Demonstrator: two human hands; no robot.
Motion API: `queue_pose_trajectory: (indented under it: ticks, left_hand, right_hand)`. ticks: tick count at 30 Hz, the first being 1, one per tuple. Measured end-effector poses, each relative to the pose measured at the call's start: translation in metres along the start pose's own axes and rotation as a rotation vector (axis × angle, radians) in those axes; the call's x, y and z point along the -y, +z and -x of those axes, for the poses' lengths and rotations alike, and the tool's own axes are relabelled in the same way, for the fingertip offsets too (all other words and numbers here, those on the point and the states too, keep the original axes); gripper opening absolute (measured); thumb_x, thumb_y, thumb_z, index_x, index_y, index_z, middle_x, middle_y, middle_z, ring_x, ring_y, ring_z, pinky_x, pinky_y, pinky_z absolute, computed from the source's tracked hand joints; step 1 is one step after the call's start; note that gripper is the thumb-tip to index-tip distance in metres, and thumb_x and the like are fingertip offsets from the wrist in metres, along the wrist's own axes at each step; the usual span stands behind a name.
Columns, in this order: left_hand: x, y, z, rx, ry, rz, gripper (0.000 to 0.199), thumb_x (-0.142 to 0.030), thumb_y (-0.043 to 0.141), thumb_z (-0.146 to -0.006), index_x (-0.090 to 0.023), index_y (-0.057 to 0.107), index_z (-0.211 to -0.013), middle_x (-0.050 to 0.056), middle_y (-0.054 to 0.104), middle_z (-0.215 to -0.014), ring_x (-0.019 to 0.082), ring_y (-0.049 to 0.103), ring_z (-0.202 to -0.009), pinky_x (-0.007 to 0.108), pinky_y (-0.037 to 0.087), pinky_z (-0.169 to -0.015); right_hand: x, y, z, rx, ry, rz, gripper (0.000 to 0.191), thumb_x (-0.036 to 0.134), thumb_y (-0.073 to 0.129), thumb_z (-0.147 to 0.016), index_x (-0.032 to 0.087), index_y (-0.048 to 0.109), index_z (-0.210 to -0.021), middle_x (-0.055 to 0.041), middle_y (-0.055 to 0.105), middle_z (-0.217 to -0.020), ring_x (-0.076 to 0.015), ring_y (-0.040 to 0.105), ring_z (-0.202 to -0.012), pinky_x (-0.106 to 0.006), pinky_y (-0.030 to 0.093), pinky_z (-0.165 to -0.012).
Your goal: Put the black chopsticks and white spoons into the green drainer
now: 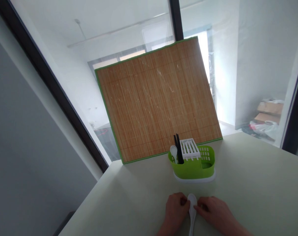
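— Hands first: what are they doing?

— Both are resting on the table [249, 183] near its front edge, with a white spoon [192, 208] lying between them. The left hand [175, 209] is curling its fingers against the bowl of the spoon from one side, and the right hand [213, 211] is pinching it from the other — so both are closing on the same piece rather than lying spread.

— And which step would you call it?

— I am judging it as the pick-up of the spoon, with the grip only just being taken. The spoon is lying flat, handle pointing back toward the person.

— What would the next move call for?

— Probably a clean lift with one hand, since the green cutlery caddy [192, 165] is standing just beyond, toward the table's far edge, already holding another white spoon [173, 153] and black chopsticks [178, 149] upright beside its white slotted insert [189, 149].

— Anything behind it?

— A bamboo mat [159, 101] with green edging is leaning against the window glass at the far edge.

— Any brands or writing?

— None that I am able to read — caddy, spoon and mat are all showing plain surfaces.
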State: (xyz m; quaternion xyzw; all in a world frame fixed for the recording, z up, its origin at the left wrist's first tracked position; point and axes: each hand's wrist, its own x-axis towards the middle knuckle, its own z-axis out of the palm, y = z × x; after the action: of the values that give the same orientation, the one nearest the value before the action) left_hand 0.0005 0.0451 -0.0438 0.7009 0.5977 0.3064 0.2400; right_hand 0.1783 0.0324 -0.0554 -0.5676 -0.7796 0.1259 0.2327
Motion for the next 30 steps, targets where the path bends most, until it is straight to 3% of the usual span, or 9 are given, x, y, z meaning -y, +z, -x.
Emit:
queue_pose_trajectory:
  ticks: [5, 9, 16, 25, 30]
  left_hand:
    - [-0.017, -0.005, -0.004, -0.111, -0.019, 0.332, 0.022, -0.034, 0.054, -0.081, -0.016, 0.061, -0.070, 0.000, 0.061, -0.058, 0.011, 0.053, -0.048, 0.020, 0.039, -0.044]
    - [-0.037, -0.012, -0.001, -0.258, 0.077, 0.470, 0.024, -0.038, 0.052, -0.086, -0.017, 0.061, -0.078, 0.001, 0.065, -0.066, 0.011, 0.060, -0.058, 0.021, 0.048, -0.054]
    - [-0.052, -0.012, 0.010, -0.399, 0.353, 0.247, 0.010, -0.027, 0.056, -0.086, -0.021, 0.063, -0.083, -0.001, 0.067, -0.072, 0.010, 0.063, -0.064, 0.019, 0.049, -0.063]
    - [-0.055, -0.014, 0.011, -0.501, 0.447, 0.061, 0.006, -0.022, 0.056, -0.084, -0.021, 0.061, -0.080, -0.003, 0.066, -0.067, 0.009, 0.061, -0.059, 0.019, 0.046, -0.060]
    - [-0.064, -0.044, 0.005, -0.610, 0.519, -0.040, 0.006, -0.021, 0.059, -0.081, -0.020, 0.061, -0.076, -0.004, 0.064, -0.063, 0.009, 0.060, -0.057, 0.019, 0.045, -0.059]
  right_hand:
    - [0.004, -0.001, -0.005, 0.030, -0.011, -0.201, 0.024, 0.037, 0.051, -0.084, 0.025, 0.070, -0.076, 0.0008, 0.065, -0.058, -0.0150, 0.056, -0.055, -0.025, 0.030, -0.052]
    - [0.007, -0.006, -0.006, -0.020, -0.044, -0.382, 0.030, 0.042, 0.047, -0.087, 0.023, 0.070, -0.088, 0.0016, 0.061, -0.057, -0.0133, 0.052, -0.052, -0.024, 0.032, -0.051]
    - [0.005, -0.016, -0.002, -0.175, -0.101, -0.433, 0.032, 0.042, 0.044, -0.089, 0.019, 0.066, -0.090, -0.0014, 0.065, -0.070, -0.0149, 0.055, -0.060, -0.024, 0.040, -0.059]
    - [0.001, -0.012, -0.002, -0.182, -0.143, -0.428, 0.030, 0.041, 0.043, -0.091, 0.020, 0.064, -0.092, -0.0024, 0.067, -0.076, -0.0153, 0.059, -0.065, -0.025, 0.044, -0.062]
    - [0.001, -0.018, 0.000, -0.178, -0.208, -0.408, 0.027, 0.037, 0.041, -0.092, 0.021, 0.063, -0.094, -0.0033, 0.067, -0.083, -0.0155, 0.061, -0.072, -0.025, 0.045, -0.068]
